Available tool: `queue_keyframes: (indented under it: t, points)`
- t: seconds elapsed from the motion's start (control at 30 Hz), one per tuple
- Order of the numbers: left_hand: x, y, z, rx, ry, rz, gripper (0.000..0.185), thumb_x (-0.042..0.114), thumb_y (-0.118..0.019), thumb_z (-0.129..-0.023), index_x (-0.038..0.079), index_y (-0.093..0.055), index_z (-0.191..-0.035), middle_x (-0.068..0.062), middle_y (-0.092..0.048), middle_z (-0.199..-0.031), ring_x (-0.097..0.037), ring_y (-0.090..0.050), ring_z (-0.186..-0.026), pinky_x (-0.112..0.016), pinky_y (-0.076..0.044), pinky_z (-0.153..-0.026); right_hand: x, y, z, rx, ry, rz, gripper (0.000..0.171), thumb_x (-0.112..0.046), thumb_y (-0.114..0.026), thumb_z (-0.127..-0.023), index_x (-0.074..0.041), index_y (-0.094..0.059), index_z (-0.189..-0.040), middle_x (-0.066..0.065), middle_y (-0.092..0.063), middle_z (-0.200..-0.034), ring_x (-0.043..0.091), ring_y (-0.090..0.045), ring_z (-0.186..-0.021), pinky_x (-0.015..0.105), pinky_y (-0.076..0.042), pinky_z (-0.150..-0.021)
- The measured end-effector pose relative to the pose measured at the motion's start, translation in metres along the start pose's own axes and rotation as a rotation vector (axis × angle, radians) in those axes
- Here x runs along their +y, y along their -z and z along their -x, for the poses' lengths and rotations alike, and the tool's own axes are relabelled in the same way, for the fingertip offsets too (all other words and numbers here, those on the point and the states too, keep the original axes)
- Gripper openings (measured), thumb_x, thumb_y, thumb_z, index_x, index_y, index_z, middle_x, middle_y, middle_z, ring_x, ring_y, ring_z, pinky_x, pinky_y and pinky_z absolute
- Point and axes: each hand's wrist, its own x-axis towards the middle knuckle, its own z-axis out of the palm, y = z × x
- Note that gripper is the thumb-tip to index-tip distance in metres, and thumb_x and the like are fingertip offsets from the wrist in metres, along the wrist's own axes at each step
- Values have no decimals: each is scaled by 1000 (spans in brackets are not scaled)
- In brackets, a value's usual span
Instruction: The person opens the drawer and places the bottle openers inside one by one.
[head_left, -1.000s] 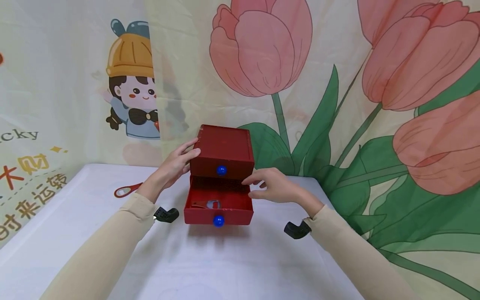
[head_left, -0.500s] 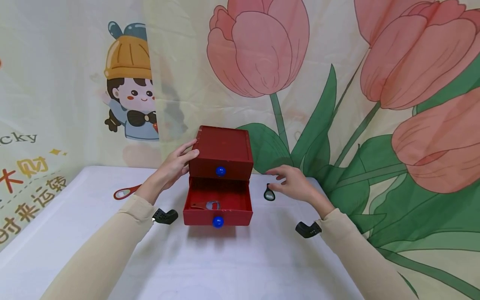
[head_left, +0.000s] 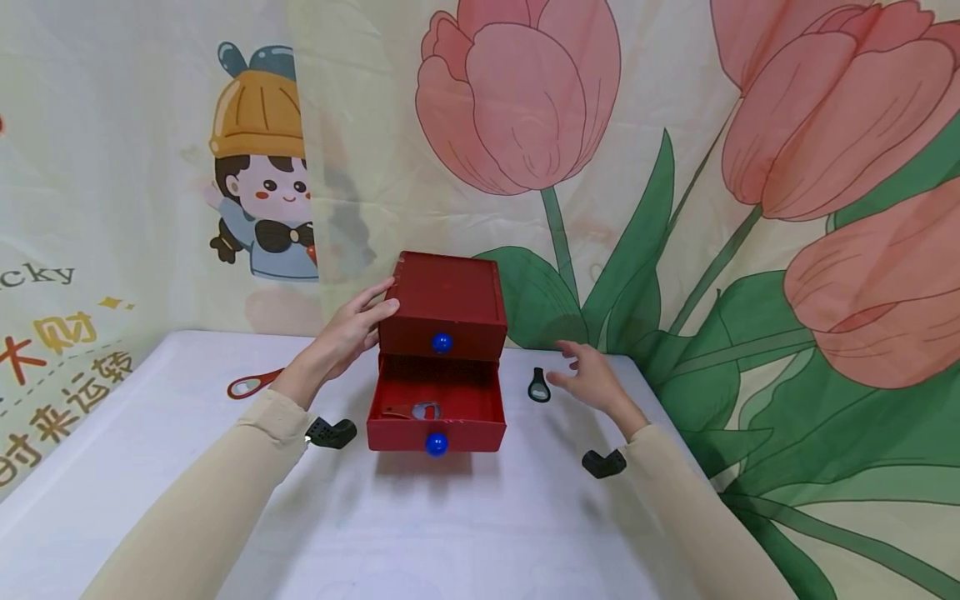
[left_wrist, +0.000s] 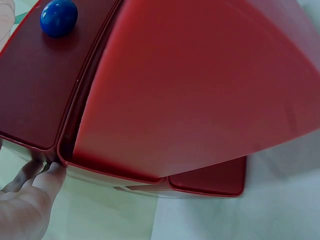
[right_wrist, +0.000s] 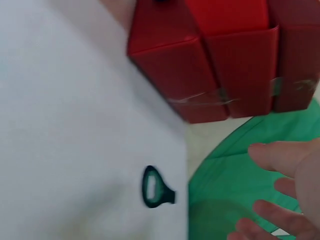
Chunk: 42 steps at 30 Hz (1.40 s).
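A red drawer cabinet [head_left: 450, 287] with blue knobs stands on the table, its middle drawer [head_left: 468, 398] pulled out. Inside that drawer lies a bottle opener [head_left: 426, 410] with a grey metal head and a brownish-red handle. My left hand [head_left: 341, 337] rests against the cabinet's left side, fingers extended along the upper edge; the left wrist view has its fingertips [left_wrist: 52, 175] touching the casing. Right of the cabinet, a small black bottle opener [head_left: 538, 386] lies on the table. My right hand [head_left: 592, 379] hovers just right of it, fingers loosely spread and holding nothing.
A red bottle opener [head_left: 253, 383] with a ring-shaped end lies left of the cabinet, partly behind my left forearm. A white cloth covers the table [head_left: 525, 517]. Behind it hangs a fabric backdrop [head_left: 360, 125] printed with tulips and a cartoon figure.
My right hand has moved right, away from the open drawer and past the black bottle opener, which now shows fully. The left hand stays on the cabinet.
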Motion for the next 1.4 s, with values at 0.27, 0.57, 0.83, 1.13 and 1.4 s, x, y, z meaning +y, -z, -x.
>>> queue_keyframes:
  t: [0.27, 0.57, 0.83, 1.13, 1.4]
  points:
    - [-1, 0, 1, 4, -1, 6, 74, 41, -57, -110, 28, -19, -172, -10, -18, -177, -34, -30, -158, -54, -24, -129, 21, -31, -8, 25, -18, -21, 68, -18, -79, -96, 7, -49, -152, 30, -57, -146, 50, -60, -128, 58, -54, -104]
    - [-1, -3, -2, 12, 0, 13, 74, 42, -58, -109, 28, -20, -172, -9, -21, -176, -34, -32, -157, -54, -25, -129, 33, -54, -12, 32, -103, -57, 67, -21, -78, -97, 6, -51, -152, 31, -58, -144, 49, -59, -129, 59, -53, -104]
    - [-2, -1, -1, 9, -5, 9, 74, 42, -57, -109, 28, -20, -172, -9, -20, -176, -34, -31, -157, -54, -24, -129, 44, -66, -14, 34, -146, -73, 66, -22, -78, -97, 6, -52, -151, 30, -62, -137, 45, -59, -127, 59, -52, -105]
    - [-3, -1, 0, 9, -3, 8, 74, 42, -57, -109, 29, -19, -172, -9, -20, -176, -34, -30, -157, -54, -26, -129, 53, -82, -15, 55, -163, -44, 69, -25, -79, -94, 8, -53, -149, 28, -64, -131, 44, -58, -123, 58, -48, -108]
    - [-2, -1, 1, 14, -2, 9, 74, 42, -57, -109, 28, -19, -172, -10, -20, -176, -34, -31, -157, -53, -26, -129, 45, -87, -18, 5, -293, 21, 80, -40, -79, -94, 2, -49, -155, 24, -53, -136, 42, -45, -126, 59, -48, -101]
